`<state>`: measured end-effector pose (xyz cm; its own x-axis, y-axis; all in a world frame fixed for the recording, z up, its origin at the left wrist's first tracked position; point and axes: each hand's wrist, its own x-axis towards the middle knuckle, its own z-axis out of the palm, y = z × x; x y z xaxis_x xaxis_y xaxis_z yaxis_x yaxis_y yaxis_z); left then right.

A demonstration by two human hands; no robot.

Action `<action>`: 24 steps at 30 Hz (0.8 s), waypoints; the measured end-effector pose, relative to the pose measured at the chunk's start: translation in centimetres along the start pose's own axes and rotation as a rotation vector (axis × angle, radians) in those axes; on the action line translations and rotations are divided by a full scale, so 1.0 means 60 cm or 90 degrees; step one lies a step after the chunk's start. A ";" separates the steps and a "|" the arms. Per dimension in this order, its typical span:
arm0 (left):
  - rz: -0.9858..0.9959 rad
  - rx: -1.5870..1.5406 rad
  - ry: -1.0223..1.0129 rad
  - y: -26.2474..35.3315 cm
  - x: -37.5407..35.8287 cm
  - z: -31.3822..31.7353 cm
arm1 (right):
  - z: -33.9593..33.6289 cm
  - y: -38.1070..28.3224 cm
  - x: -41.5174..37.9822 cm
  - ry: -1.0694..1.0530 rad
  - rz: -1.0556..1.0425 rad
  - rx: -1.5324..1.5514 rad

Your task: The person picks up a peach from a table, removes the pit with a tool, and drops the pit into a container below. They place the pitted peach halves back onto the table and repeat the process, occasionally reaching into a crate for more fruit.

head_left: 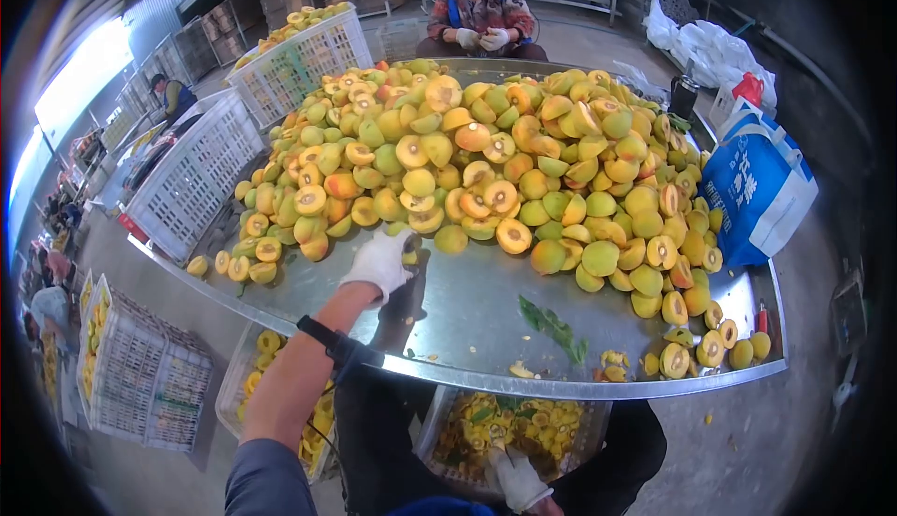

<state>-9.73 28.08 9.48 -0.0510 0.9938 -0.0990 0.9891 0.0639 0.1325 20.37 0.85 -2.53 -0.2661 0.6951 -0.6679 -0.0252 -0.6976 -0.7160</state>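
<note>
My left hand (378, 264), in a white glove, is over the metal table (458, 315) at the near edge of a large heap of halved yellow-green fruit (418, 182). Its fingers are closed on a greenish fruit piece (409, 256). Below the table edge, my right hand (516, 479), also gloved, is over a crate (598, 423) of small yellow fruit pieces and leaves (537, 420). The fingers of that hand are bent together around something small and pale that I cannot make out. Many halves in the heap show brown pits or hollows.
Across the table sits a person (481, 12) in white gloves. White crates (196, 175) stand at the left, one full of fruit (304, 63). Another crate (229, 395) is under the table's left side. A blue bag (747, 184), a dark flask (683, 96) and green leaves (551, 325) are at the right.
</note>
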 end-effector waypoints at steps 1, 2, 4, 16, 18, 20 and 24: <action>0.001 0.008 0.006 -0.002 -0.007 0.013 | -0.002 0.009 0.006 0.000 -0.005 -0.036; -0.007 -0.009 0.018 -0.001 -0.018 0.013 | -0.006 0.026 0.016 0.000 -0.010 -0.072; -0.016 -0.048 0.037 0.006 -0.043 0.012 | 0.002 0.025 0.004 0.004 -0.020 -0.089; 0.077 -1.218 0.004 0.081 -0.274 0.037 | 0.079 -0.187 -0.071 0.004 -0.406 -0.309; 0.034 -1.247 0.011 0.107 -0.297 0.060 | 0.099 -0.210 -0.077 0.022 -0.446 -0.363; 0.111 -1.176 0.054 0.145 -0.334 0.055 | 0.097 -0.197 -0.056 0.034 -0.574 -0.457; 0.124 -1.181 0.029 0.163 -0.349 0.056 | 0.102 -0.211 -0.072 0.064 -0.430 -0.371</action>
<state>1.51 7.58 9.52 -0.0045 0.9978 0.0664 -0.4105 -0.0624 0.9097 15.93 5.59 10.68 -0.2857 0.9563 -0.0622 0.3540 0.0450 -0.9342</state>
